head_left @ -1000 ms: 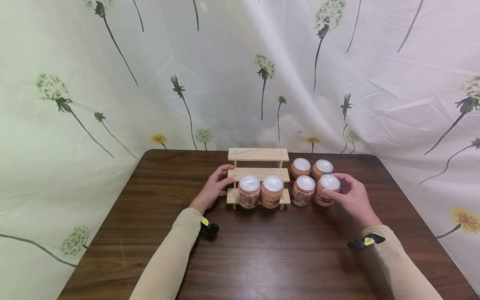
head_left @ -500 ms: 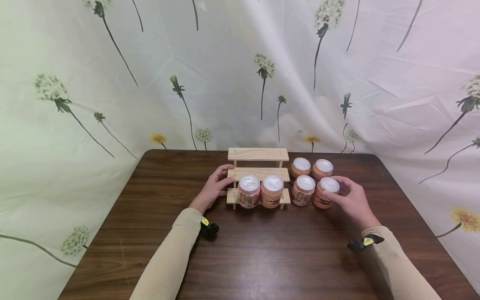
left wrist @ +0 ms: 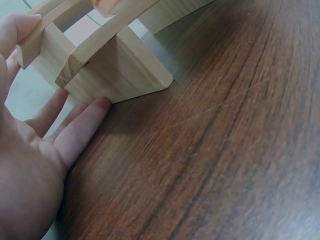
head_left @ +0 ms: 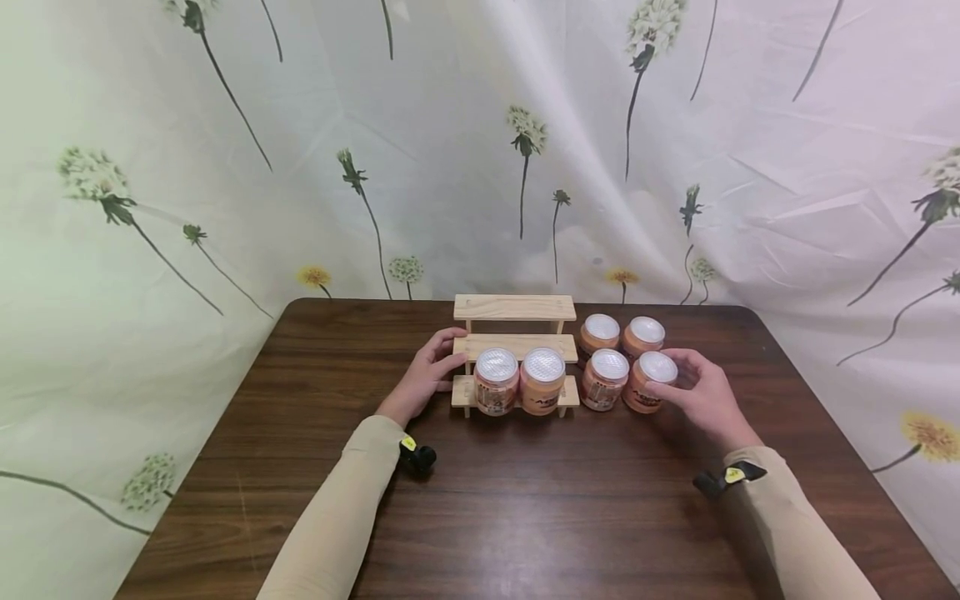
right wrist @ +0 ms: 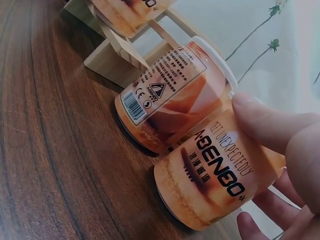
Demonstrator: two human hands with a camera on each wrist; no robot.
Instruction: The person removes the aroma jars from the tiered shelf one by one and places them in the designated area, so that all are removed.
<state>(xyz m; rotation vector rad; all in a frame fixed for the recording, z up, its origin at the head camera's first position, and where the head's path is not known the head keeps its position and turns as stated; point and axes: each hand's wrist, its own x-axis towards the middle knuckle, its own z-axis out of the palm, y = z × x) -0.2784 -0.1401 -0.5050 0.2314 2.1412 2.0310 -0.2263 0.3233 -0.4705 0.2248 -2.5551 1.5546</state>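
Observation:
My right hand [head_left: 705, 400] grips an orange jar [head_left: 642, 395] with a pale lid, thumb on the near side and fingers behind. This jar stands at the front right of a cluster, close beside another orange jar [right wrist: 167, 97]. In the right wrist view its label reads "A-BENBO". At the left end of a three-step wooden rack [head_left: 513, 307] is my left hand [head_left: 423, 375]. Its fairly straight fingers [left wrist: 80, 132] touch the rack's side panel, while the thumb lies by a shelf end. Two more jars, a left one [head_left: 496, 396] and a right one [head_left: 542, 396], stand on the lowest step.
Behind the gripped jar and its neighbour stand two similar jars, one at left [head_left: 598, 337] and one at right [head_left: 643, 337]. The brown wood-grain table [head_left: 525, 517] ends at a curtain [head_left: 450, 167] printed with dandelions. A wrist camera is strapped on each sleeve.
The gripped jar has shifted slightly left and toward me, closer to its neighbour. My left hand, the rack and the other jars keep their places; the head view has shifted slightly.

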